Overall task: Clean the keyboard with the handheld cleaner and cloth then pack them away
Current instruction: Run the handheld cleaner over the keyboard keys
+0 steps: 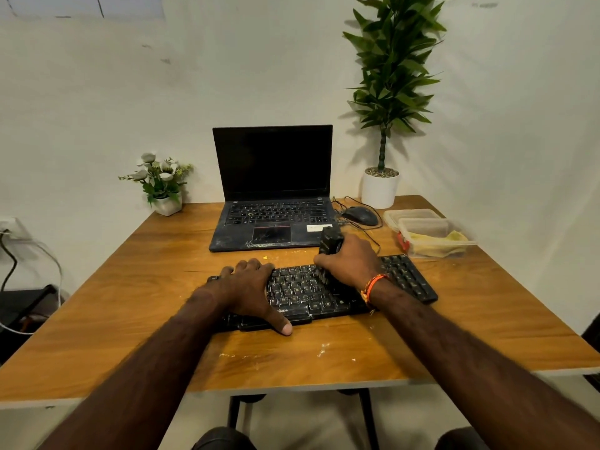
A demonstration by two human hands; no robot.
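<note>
Keyboard [324, 293] lay lengthwise left to right across the table [130, 319], in front of the laptop [272, 190]. Right hand [352, 263] gripped the handheld cleaner [329, 241], fingers curled round it, its brush end down on the middle keys. Left hand [250, 287] pressed flat on the left end, fingers relaxed, thumb over the near edge. Yellow cloth [435, 243] sat in the container [461, 245], nearer the right hand

White scuffed wall [259, 76], wooden table [130, 319], tall potted plant [389, 76]
</note>
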